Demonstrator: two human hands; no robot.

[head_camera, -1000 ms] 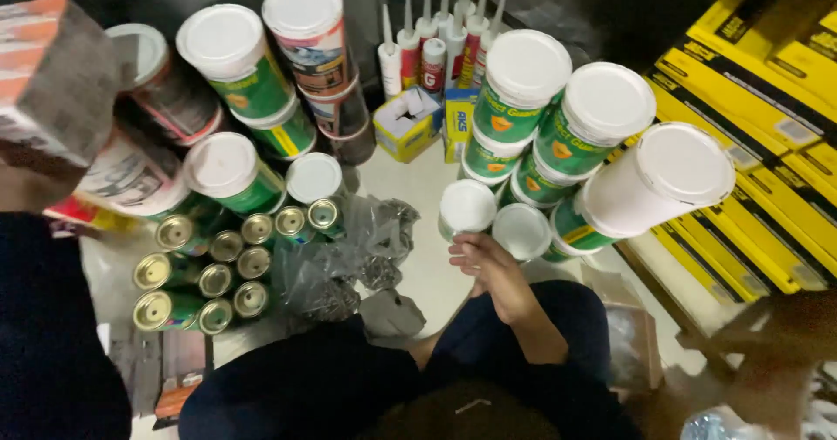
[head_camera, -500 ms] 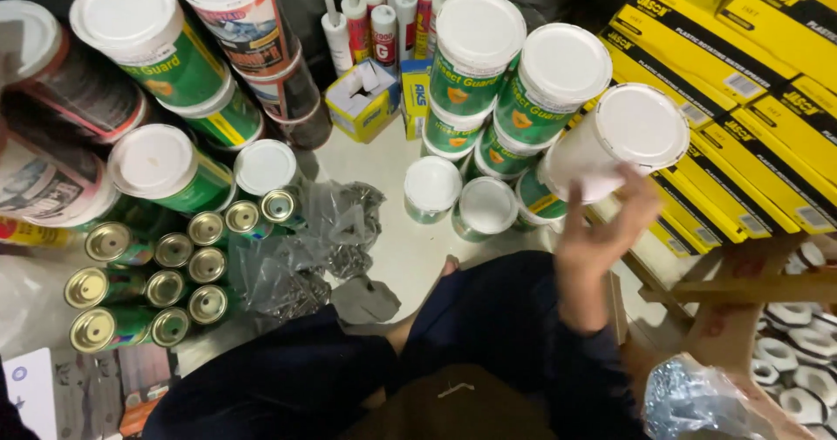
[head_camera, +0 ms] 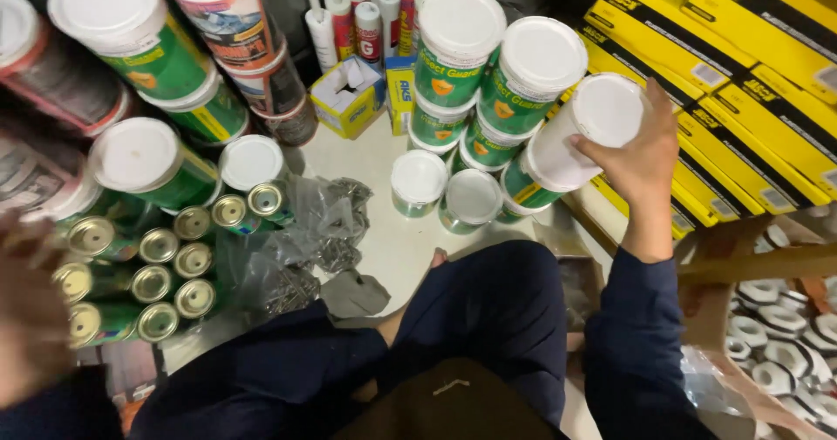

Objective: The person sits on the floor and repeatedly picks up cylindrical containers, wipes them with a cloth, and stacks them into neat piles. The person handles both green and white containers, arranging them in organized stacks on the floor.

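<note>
My right hand [head_camera: 641, 165] grips the lid end of a white-lidded green tub [head_camera: 571, 139] that leans tilted against the stack of similar tubs [head_camera: 488, 74]. My left hand [head_camera: 30, 313] is blurred at the left edge, beside the rows of small gold-topped cans [head_camera: 144, 279]; I cannot tell whether it holds anything. My dark-trousered knees fill the lower middle of the view.
Clear bags of dark screws [head_camera: 301, 248] lie on the pale floor. Large tubs [head_camera: 139, 47] are stacked at the left, sealant cartridges [head_camera: 357, 13] and small boxes [head_camera: 349, 95] at the back. Yellow boxes [head_camera: 724, 65] are stacked at the right, above a bag of white fittings [head_camera: 776, 335].
My right hand rose from the floor near the small tubs to the tilted tub and gripped its lid end. My left hand came into view at the left edge.
</note>
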